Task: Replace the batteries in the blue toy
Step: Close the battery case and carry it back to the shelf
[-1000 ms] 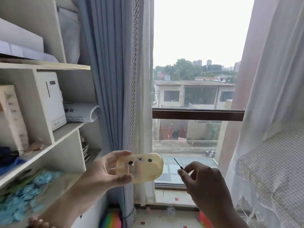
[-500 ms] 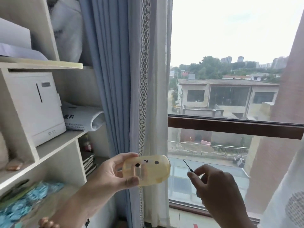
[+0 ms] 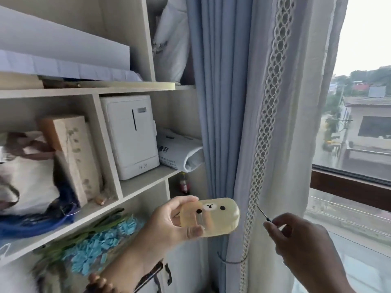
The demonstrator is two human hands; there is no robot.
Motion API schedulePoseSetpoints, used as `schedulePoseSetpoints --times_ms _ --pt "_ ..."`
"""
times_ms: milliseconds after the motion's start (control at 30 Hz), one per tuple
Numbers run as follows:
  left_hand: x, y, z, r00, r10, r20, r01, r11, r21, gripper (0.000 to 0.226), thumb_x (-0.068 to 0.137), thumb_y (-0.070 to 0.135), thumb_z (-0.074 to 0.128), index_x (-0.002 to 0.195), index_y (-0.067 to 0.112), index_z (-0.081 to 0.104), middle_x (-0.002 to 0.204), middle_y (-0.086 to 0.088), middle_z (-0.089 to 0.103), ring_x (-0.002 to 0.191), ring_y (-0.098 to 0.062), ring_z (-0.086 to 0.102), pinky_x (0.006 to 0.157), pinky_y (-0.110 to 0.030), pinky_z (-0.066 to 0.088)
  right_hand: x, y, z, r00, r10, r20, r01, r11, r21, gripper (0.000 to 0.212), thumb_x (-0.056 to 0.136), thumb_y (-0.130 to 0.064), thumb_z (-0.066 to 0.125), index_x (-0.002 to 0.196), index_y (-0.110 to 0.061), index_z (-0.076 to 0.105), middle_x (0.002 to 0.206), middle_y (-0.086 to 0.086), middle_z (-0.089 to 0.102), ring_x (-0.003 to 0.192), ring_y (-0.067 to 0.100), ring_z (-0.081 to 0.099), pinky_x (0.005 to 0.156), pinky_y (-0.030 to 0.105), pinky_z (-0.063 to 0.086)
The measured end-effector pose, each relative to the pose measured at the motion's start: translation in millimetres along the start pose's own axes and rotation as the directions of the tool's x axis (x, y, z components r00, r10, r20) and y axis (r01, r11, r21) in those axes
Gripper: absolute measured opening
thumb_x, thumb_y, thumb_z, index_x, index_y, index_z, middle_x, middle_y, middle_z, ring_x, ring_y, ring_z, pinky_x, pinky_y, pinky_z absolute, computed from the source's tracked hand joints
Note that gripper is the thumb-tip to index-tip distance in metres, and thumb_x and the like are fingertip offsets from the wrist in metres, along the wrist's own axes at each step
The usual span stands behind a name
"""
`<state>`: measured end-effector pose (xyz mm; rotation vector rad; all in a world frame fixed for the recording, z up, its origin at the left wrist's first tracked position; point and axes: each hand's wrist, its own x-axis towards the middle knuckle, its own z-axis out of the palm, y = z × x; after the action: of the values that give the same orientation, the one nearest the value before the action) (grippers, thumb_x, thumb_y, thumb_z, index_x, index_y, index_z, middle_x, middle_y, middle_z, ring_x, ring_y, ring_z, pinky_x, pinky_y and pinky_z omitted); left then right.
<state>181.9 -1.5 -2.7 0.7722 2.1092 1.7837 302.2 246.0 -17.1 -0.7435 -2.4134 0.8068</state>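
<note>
My left hand [image 3: 167, 226] holds up a translucent yellowish case [image 3: 213, 216] with a small bear face printed on it, thumb below and fingers behind its left end. My right hand [image 3: 300, 246] is a short way to the right of the case, pinching a thin dark screwdriver [image 3: 262, 213] whose tip points up and left toward the case without touching it. No blue toy can be made out in this view.
An open shelf unit [image 3: 146, 182] fills the left, holding a white box-shaped device [image 3: 131, 136], a rolled white bag [image 3: 179, 153], a tan box [image 3: 72, 153] and blue paper flowers [image 3: 99, 244]. A blue and white curtain [image 3: 243, 123] hangs just behind my hands; a window [image 3: 359, 144] is at the right.
The view has swung left, bringing more of the shelves in and pushing the window to the right edge. Both hands keep the same grip and spacing.
</note>
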Motion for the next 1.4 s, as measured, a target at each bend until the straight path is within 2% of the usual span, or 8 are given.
schedulePoseSetpoints --times_ms 233,500,633,833,1033,1200,1300,1400 --pt "50 -24 -59 0.973 -0.026 -0.229 0.019 0.999 -0.032 0.093 0.038 0.051 0.099 0.122 0.029 0.066 0.117 0.003 0.076 0.109 -0.015 0.071 0.089 -0.031 0.056 80 -52 73 0.976 -0.163 0.141 0.169 0.985 -0.027 0.026 0.086 -0.056 0.063 0.069 -0.036 0.061 0.054 -0.014 0.07 0.066 0.012 0.071 0.066 0.03 0.057" --pt "95 -60 -118 0.904 -0.094 -0.418 0.065 0.994 -0.084 0.085 0.038 0.034 0.099 0.117 0.025 0.07 0.114 0.004 0.077 0.109 -0.013 0.07 0.093 -0.033 0.055 146 -104 149 0.919 -0.308 0.245 0.306 0.951 0.048 0.038 0.074 -0.067 0.039 0.08 -0.037 0.06 0.061 -0.008 0.072 0.058 0.011 0.07 0.062 0.034 0.061" --pt "111 -67 -136 0.871 -0.102 -0.481 0.069 0.994 -0.088 0.096 0.024 0.04 0.103 0.114 0.027 0.072 0.112 0.002 0.078 0.109 -0.015 0.071 0.096 -0.034 0.053 169 -136 174 0.893 -0.389 0.225 0.38 0.921 0.083 0.027 0.08 -0.065 0.054 0.08 -0.04 0.065 0.072 -0.007 0.071 0.07 0.013 0.068 0.061 0.033 0.057" --pt "132 -83 -141 0.78 -0.08 -0.62 0.093 0.996 -0.012 0.069 0.049 0.017 0.1 0.106 0.043 0.072 0.113 0.007 0.076 0.109 -0.013 0.07 0.097 -0.039 0.056 203 -168 206 0.806 -0.501 0.316 0.485 0.864 0.134 0.024 0.09 -0.047 0.062 0.081 -0.028 0.072 0.089 -0.006 0.059 0.081 0.019 0.063 0.074 0.035 0.054" --pt "166 -93 -139 0.731 -0.077 -0.679 0.023 0.996 -0.087 0.085 0.051 0.029 0.098 0.127 0.028 0.061 0.128 0.001 0.067 0.118 -0.017 0.066 0.078 -0.027 0.06 249 -190 246 0.679 -0.599 0.426 0.602 0.785 0.144 0.03 0.1 -0.042 0.046 0.093 -0.023 0.069 0.101 -0.004 0.063 0.093 0.016 0.064 0.08 0.029 0.047" --pt "181 -97 -144 0.672 -0.099 -0.734 0.076 0.995 -0.065 0.094 0.044 0.064 0.093 0.129 0.043 0.057 0.137 0.005 0.062 0.13 -0.016 0.057 0.111 -0.044 0.045 263 -201 282 0.596 -0.642 0.482 0.63 0.746 0.215 0.027 0.104 -0.036 0.045 0.085 -0.021 0.055 0.107 0.002 0.065 0.098 0.018 0.064 0.08 0.028 0.047" --pt "186 -101 -145 0.655 -0.123 -0.746 0.11 0.992 -0.067 0.086 0.052 0.059 0.09 0.129 0.043 0.056 0.136 0.005 0.063 0.129 -0.014 0.058 0.115 -0.046 0.04 266 -209 296 0.601 -0.667 0.441 0.643 0.731 0.229 0.024 0.106 -0.032 0.043 0.113 -0.016 0.06 0.121 0.001 0.062 0.111 0.016 0.064 0.09 0.027 0.049" --pt "188 -109 -148 0.644 -0.138 -0.753 0.131 0.989 -0.069 0.092 0.046 0.06 0.09 0.129 0.039 0.055 0.133 0.007 0.066 0.124 -0.012 0.061 0.111 -0.041 0.043 266 -211 309 0.604 -0.652 0.458 0.675 0.724 0.141 0.017 0.102 -0.027 0.053 0.11 -0.016 0.063 0.114 0.0 0.065 0.106 0.014 0.066 0.086 0.024 0.051"
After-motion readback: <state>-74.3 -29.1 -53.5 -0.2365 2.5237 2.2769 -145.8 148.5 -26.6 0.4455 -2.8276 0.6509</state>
